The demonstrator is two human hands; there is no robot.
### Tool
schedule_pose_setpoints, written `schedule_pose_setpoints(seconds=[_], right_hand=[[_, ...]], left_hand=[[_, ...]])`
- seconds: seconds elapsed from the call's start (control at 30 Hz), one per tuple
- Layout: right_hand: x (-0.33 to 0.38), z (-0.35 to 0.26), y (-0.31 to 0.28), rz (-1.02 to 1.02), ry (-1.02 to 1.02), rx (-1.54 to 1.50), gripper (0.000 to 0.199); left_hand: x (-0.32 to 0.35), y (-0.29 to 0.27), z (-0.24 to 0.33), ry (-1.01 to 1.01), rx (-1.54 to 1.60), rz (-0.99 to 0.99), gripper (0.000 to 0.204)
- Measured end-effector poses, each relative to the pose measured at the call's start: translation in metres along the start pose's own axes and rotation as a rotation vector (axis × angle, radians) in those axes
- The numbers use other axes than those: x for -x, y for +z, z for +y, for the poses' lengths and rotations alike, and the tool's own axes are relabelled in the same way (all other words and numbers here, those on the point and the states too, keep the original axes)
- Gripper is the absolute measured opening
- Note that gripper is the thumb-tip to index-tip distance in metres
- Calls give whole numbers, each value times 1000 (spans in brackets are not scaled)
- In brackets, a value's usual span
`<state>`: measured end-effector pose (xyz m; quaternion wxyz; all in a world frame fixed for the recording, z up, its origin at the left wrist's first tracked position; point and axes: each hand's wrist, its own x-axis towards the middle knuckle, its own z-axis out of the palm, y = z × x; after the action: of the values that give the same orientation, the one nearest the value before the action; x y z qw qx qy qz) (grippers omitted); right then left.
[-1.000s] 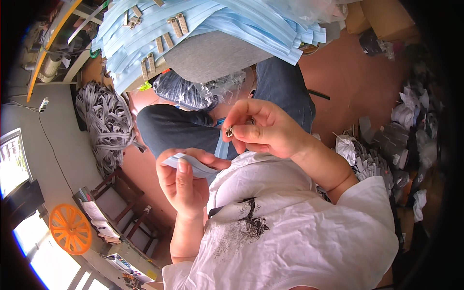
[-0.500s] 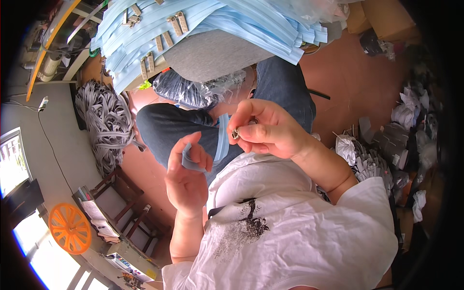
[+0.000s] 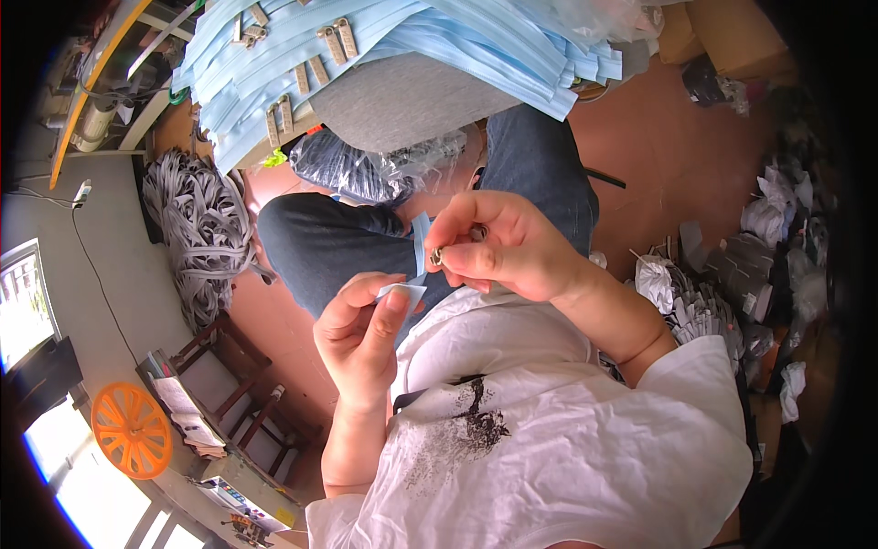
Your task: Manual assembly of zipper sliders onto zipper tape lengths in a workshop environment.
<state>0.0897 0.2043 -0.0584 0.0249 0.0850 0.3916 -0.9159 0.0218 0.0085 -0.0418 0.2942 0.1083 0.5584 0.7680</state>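
Note:
Pinched between the thumb and fingers of my left hand (image 3: 358,343) is the end of a light blue zipper tape (image 3: 403,294). The tape's strip runs up across my jeans behind the fingers. A small metal zipper slider (image 3: 437,257) sits at the fingertips of my right hand (image 3: 521,252), just right of and above the tape end, with a gap between them. The curled fingers hide part of another metal piece (image 3: 477,232) in the right palm. Ahead, many light blue zipper tapes (image 3: 485,55) lie with several zipper sliders (image 3: 331,44) on top.
A grey padded surface (image 3: 402,105) stands in front of my knees, with clear plastic bags (image 3: 347,169) beneath. Grey strips (image 3: 201,238) are heaped at left, near a wooden chair frame (image 3: 233,375) and an orange wheel (image 3: 132,431). Wrappings and scraps (image 3: 686,293) are piled at right.
My left thumb has closed onto the zipper tape, whose end now points toward the right hand. The right hand, with the slider, has shifted slightly left.

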Motion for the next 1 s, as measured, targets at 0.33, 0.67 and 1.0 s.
schedule_pose_setpoints(seconds=[0.33,0.67,1.0], right_hand=[[-3,5,5,-5,-110,165,19],[-3,0,11,-10,-167,371,16],[-1,1,6,-42,61,180,15]], left_hand=[[4,5,0,-35,-94,87,13],[5,6,1,-32,-165,95,15],[4,4,2,-35,-131,85,14]])
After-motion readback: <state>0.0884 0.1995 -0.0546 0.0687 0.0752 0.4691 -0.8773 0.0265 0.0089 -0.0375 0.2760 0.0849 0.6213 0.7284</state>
